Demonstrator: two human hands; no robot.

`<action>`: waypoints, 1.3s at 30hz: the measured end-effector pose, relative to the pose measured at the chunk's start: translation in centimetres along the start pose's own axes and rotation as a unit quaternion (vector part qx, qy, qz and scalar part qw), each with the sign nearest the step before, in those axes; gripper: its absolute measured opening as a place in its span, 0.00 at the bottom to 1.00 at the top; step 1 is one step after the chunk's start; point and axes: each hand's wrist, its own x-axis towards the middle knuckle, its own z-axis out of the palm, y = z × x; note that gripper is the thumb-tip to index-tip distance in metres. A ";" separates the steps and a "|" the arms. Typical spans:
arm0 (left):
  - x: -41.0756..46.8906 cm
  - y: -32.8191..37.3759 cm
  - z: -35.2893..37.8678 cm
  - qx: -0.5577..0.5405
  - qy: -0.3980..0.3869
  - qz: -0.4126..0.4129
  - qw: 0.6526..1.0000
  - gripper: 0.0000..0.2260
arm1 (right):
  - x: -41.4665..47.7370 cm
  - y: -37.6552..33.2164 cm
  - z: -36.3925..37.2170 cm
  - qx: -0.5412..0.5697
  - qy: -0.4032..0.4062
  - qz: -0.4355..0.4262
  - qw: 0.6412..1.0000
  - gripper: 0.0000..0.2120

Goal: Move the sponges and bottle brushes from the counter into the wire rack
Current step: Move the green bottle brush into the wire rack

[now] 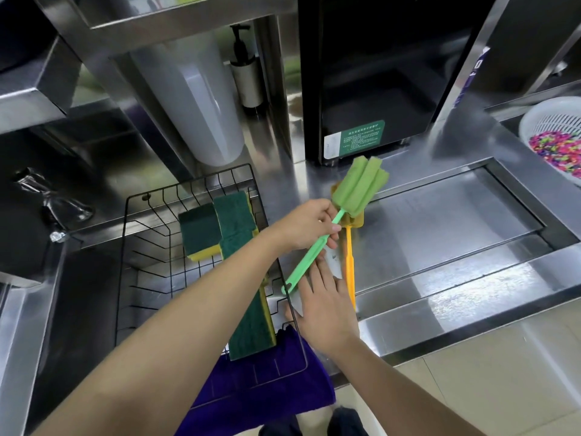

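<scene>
Head camera is looking down on the left hand (306, 223), which is pinching the handle of a green bottle brush (338, 215) between thumb and fingers, up near the foam head. That brush is being held clear of the steel counter (440, 221), slanting from its sponge head at the upper right down to its handle tip at the lower left, the tip lying over the near right rim of the wire rack (147, 247). The right hand (325, 309) is lying just below it with its fingers stretched flat and gripping nothing, palm down on the counter and touching a white strip-like item whose nature I cannot tell. An orange bottle brush (349, 262) is lying on the counter just right of that hand, its head mostly hidden under the green foam. Inside the rack, two green-and-yellow sponges are resting: a short sponge (199, 229) at the far side and a long sponge (242, 278) running from far to near, partly covered by the left forearm. A purple cloth (270, 382) is hanging under the rack's near edge. Farther out, a translucent jug (195, 99) and a pump bottle (246, 80) are standing behind the rack, and a white basket (534, 127) of coloured bits is sitting at the far right.
</scene>
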 end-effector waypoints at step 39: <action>-12.6 -15.1 -8.5 0.208 0.373 -0.319 0.846 0.10 | -0.3 -0.6 -0.3 -0.027 -0.028 0.019 0.999 0.35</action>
